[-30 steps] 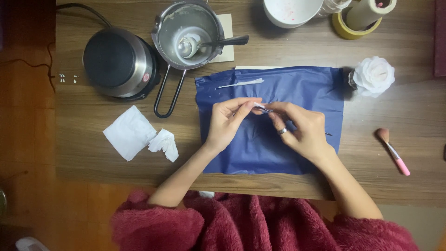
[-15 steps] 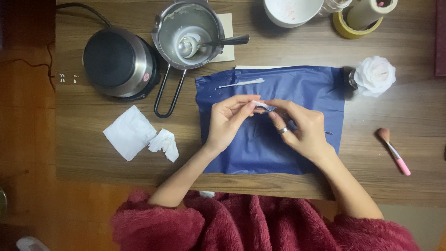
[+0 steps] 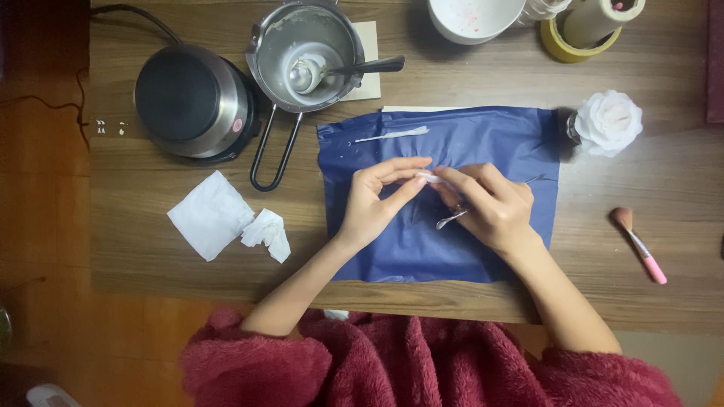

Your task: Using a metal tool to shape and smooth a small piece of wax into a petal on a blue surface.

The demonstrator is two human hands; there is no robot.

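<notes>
Over a blue sheet (image 3: 490, 136) on the wooden table, my left hand (image 3: 375, 202) and my right hand (image 3: 489, 205) meet at their fingertips. Both pinch a small white piece (image 3: 427, 179) between them. My right hand also holds a thin metal tool (image 3: 450, 219) whose tip sticks out below the fingers, with its other end showing past the knuckles. A white smear (image 3: 392, 135) lies on the sheet above my left hand.
A small steel pot (image 3: 305, 56) with a spoon stands at the back, beside a round hot plate (image 3: 192, 102). White tissues (image 3: 226, 220) lie left. A white rose-shaped object (image 3: 609, 122), a pink-handled brush (image 3: 639, 245), a white bowl (image 3: 473, 16) and tape rolls (image 3: 588, 26) sit right.
Both hands have stayed together over the blue sheet; the fingers shifted slightly around the small white piece. Nothing else moved.
</notes>
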